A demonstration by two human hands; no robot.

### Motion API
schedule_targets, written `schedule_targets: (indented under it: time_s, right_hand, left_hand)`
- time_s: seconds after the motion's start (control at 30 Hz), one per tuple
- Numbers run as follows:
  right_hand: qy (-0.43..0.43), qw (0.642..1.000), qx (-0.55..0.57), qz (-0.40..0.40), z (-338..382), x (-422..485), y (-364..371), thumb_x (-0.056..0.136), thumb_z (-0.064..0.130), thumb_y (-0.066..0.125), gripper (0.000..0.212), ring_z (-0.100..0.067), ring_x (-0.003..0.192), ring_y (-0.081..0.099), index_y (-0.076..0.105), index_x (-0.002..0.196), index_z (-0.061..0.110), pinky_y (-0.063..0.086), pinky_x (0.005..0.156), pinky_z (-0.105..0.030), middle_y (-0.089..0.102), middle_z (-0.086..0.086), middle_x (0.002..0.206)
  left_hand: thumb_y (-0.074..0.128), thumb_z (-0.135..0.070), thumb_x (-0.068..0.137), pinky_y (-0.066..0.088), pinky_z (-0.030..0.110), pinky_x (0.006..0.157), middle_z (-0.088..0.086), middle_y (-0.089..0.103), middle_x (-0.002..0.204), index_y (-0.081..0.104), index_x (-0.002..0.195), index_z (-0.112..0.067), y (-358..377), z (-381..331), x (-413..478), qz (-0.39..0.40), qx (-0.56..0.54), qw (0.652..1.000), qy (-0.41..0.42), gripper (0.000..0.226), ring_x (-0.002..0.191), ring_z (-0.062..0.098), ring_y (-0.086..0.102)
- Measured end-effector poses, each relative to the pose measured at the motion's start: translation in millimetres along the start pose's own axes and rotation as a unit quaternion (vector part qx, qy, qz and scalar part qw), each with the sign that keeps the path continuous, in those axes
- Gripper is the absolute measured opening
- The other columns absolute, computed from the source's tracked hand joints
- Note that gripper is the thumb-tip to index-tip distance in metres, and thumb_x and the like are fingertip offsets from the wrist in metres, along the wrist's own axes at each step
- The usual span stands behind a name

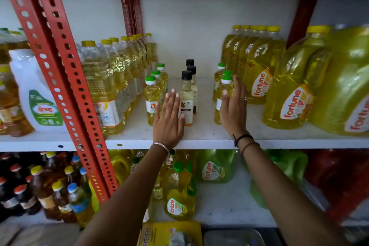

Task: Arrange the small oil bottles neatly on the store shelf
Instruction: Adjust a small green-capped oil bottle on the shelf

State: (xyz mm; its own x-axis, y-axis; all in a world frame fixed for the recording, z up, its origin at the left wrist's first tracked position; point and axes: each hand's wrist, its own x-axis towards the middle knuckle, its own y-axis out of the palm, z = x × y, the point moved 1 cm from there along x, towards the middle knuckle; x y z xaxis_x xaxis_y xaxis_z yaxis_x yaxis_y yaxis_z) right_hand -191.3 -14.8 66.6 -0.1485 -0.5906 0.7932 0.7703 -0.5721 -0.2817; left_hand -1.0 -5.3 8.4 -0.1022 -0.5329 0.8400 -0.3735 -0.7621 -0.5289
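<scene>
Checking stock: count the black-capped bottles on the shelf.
3, in one file mid-shelf: front bottle beside the left hand, second bottle behind it, third bottle at the back. More could be hidden behind.

White shelf board [199, 143], red perforated upright [65, 78], white back wall [189, 26]
</scene>
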Motion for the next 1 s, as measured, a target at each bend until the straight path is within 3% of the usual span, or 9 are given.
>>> schedule_targets:
  time_s: [0.17,0.37,0.43,0.57,0.63,0.8,1.0]
  right_hand:
    - [0.092,0.991,0.093,0.037,-19.8,23.5,2.0,0.097,0.025,0.043,0.049,-0.025,0.130,0.043,0.027,0.142,0.014,0.042,0.104,-0.044,0.043,-0.012,0.144]
    - [0.134,0.980,0.125,0.080,-34.8,39.4,-3.2,0.091,0.021,0.056,0.038,-0.020,0.109,0.058,0.049,0.128,0.012,0.043,0.088,-0.030,0.062,-0.004,0.118]
    - [0.119,0.985,0.096,0.085,-36.1,44.0,-7.1,0.089,0.021,0.059,0.034,-0.021,0.108,0.058,0.054,0.122,0.012,0.045,0.089,-0.034,0.063,-0.005,0.115]
    - [0.071,0.993,-0.022,0.093,-37.8,53.2,-14.1,0.085,0.032,0.063,0.032,-0.032,0.101,0.058,0.060,0.110,0.012,0.045,0.092,-0.055,0.060,-0.013,0.108]
    - [0.077,0.993,-0.035,0.080,-37.7,56.2,-16.7,0.081,0.035,0.066,0.031,-0.031,0.095,0.058,0.060,0.103,0.014,0.045,0.090,-0.056,0.060,-0.010,0.101]
    - [0.115,0.992,-0.002,0.057,-35.4,56.7,-16.0,0.071,0.046,0.074,0.036,-0.022,0.083,0.056,0.054,0.084,0.018,0.048,0.076,-0.042,0.056,-0.001,0.087]
    - [0.134,0.985,0.067,0.088,-34.2,53.4,-10.8,0.076,0.042,0.072,0.034,-0.015,0.090,0.059,0.053,0.098,0.024,0.045,0.075,-0.029,0.062,0.001,0.098]
  left_hand:
    - [0.026,-0.032,0.099,0.000,0.042,0.119,0.002,0.005,0.160,0.016,0.153,-0.010,3.1,2.7,-3.4,0.001,0.001,1.000,-0.029,0.059,0.148,0.017,0.003]
    - [0.025,-0.033,0.100,0.000,0.042,0.120,0.003,0.007,0.160,0.016,0.152,-0.009,5.6,3.5,-4.1,0.016,0.029,0.999,-0.022,0.058,0.148,0.017,0.003]
    - [0.024,-0.033,0.100,-0.001,0.042,0.120,0.004,0.008,0.160,0.017,0.152,-0.009,5.2,2.3,-4.2,0.020,0.033,0.999,-0.018,0.058,0.148,0.017,0.003]
    - [0.024,-0.033,0.100,-0.001,0.041,0.120,0.004,0.008,0.160,0.016,0.152,-0.009,4.6,1.2,-4.7,0.027,0.032,0.999,-0.020,0.058,0.148,0.017,0.003]
    - [0.025,-0.033,0.100,0.000,0.041,0.120,0.004,0.008,0.160,0.015,0.152,-0.009,4.2,0.6,-4.9,0.029,0.031,0.999,-0.024,0.059,0.148,0.016,0.002]
    - [0.024,-0.034,0.100,0.002,0.042,0.119,0.004,0.009,0.160,0.012,0.152,-0.010,3.6,-0.1,-5.0,0.032,0.022,0.999,-0.028,0.059,0.148,0.016,0.002]
    - [0.023,-0.036,0.100,0.003,0.042,0.120,0.004,0.010,0.160,0.015,0.152,-0.010,4.3,0.6,-5.8,0.036,0.016,0.999,-0.036,0.058,0.148,0.016,0.002]
